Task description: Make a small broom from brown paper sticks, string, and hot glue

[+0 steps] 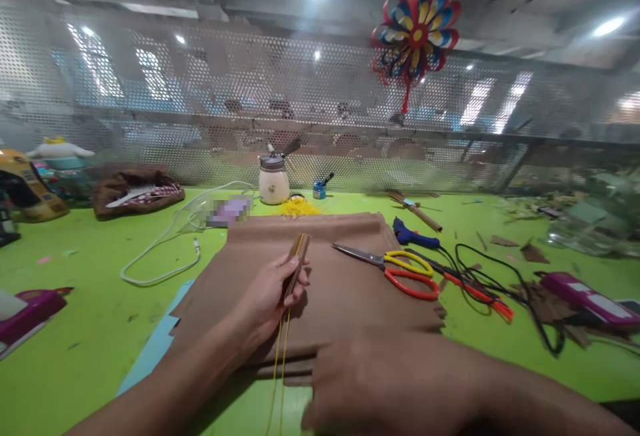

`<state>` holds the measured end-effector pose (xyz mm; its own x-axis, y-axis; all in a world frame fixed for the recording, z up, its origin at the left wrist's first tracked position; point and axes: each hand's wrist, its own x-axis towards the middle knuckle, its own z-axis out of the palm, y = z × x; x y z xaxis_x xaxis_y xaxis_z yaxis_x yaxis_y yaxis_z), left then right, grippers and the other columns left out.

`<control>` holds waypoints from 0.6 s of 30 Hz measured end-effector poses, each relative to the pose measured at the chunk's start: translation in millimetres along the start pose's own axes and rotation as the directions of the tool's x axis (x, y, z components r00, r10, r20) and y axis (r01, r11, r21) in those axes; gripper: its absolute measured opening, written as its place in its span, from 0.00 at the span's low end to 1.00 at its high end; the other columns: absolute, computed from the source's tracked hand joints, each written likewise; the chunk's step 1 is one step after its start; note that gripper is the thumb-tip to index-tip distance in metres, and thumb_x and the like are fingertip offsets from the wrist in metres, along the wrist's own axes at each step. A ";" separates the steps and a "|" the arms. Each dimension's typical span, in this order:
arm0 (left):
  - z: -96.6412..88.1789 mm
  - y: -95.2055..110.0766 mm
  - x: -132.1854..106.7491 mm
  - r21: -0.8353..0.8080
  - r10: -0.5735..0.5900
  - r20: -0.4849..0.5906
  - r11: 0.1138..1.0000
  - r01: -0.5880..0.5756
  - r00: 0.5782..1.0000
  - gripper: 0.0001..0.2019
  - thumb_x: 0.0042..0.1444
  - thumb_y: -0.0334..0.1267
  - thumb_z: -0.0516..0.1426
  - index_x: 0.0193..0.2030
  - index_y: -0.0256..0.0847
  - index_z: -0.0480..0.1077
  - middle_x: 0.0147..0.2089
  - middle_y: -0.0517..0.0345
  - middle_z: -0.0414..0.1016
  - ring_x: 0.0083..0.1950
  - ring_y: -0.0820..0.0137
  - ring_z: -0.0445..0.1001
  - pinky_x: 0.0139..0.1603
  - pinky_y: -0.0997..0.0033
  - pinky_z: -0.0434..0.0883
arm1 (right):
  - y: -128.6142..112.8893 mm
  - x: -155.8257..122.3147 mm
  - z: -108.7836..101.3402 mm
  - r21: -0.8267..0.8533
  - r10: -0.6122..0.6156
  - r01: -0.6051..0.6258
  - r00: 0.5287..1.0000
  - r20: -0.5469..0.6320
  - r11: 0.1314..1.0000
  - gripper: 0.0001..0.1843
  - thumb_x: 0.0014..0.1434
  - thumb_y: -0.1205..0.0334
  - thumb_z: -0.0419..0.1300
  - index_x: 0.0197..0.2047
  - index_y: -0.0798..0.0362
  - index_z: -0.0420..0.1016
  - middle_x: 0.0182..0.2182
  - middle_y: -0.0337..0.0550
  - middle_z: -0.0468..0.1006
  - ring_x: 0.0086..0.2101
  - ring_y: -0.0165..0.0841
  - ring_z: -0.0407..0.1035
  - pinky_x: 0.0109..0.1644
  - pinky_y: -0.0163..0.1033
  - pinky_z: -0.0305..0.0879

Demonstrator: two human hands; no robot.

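Observation:
My left hand point(270, 293) is closed around a narrow brown strip point(299, 259) with yellow cord point(281, 349) running along it and trailing down toward me. It hovers over a stack of brown felt sheets point(345, 289) on the green table point(100, 329). My right hand point(380, 383) is low at the near edge, blurred, resting over the front of the brown sheets; its fingers are not clear. Scissors with yellow and red handles point(400, 269) lie on the sheets to the right of the strip.
A blue glue gun point(413, 236), black cables point(500, 286), a pink tool point(585, 296) and brown scraps lie at the right. At the back stand a white jar point(273, 183), yellow cord bundle point(299, 207) and white cable point(165, 256). A perforated metal screen with a paper pinwheel point(416, 29) closes the back.

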<state>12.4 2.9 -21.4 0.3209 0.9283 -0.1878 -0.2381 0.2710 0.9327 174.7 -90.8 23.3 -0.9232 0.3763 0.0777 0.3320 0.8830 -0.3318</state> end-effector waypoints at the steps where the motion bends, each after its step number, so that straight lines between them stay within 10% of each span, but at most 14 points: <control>1: -0.3 -1.1 0.4 -0.002 0.003 0.005 1.000 -0.003 1.000 0.07 0.59 0.32 0.48 0.39 0.31 0.65 0.22 0.62 0.63 0.15 0.83 0.54 0.14 0.83 0.47 | 13.8 -0.9 -3.5 0.043 0.108 -0.105 0.991 -0.081 0.994 0.11 0.60 0.58 0.54 0.40 0.52 0.75 0.32 0.41 0.79 0.32 0.29 0.70 0.32 0.31 0.61; 5: -2.2 -5.8 2.5 -0.029 -0.006 0.036 1.000 0.007 0.999 0.06 0.57 0.33 0.50 0.38 0.33 0.65 0.23 0.62 0.63 0.15 0.83 0.54 0.14 0.82 0.48 | 78.4 -7.1 1.5 0.337 0.489 -0.361 0.728 -0.481 0.870 0.13 0.61 0.61 0.51 0.31 0.56 0.74 0.24 0.39 0.74 0.27 0.27 0.66 0.31 0.31 0.59; 8: -3.7 -8.0 3.7 -0.014 -0.017 0.044 1.000 0.018 0.999 0.07 0.57 0.35 0.51 0.38 0.33 0.65 0.23 0.62 0.64 0.15 0.83 0.54 0.14 0.82 0.48 | 107.9 -9.8 11.7 0.531 0.641 -0.371 0.547 -0.538 0.762 0.16 0.59 0.57 0.53 0.26 0.57 0.71 0.18 0.37 0.69 0.21 0.26 0.61 0.25 0.31 0.56; 18: -4.3 -11.2 2.0 -0.014 -0.025 0.063 1.000 0.026 0.998 0.09 0.56 0.39 0.53 0.36 0.33 0.66 0.23 0.63 0.63 0.16 0.82 0.54 0.16 0.82 0.49 | 68.5 16.5 46.3 0.451 0.525 -0.313 0.696 -0.490 0.836 0.21 0.61 0.57 0.52 0.19 0.57 0.65 0.15 0.33 0.60 0.19 0.23 0.53 0.24 0.29 0.49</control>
<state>11.7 2.8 -33.5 0.3840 0.9033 -0.1912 -0.2425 0.2985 0.9231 173.3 -37.1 -41.6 -0.3734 0.8628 0.3408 0.4792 0.4940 -0.7255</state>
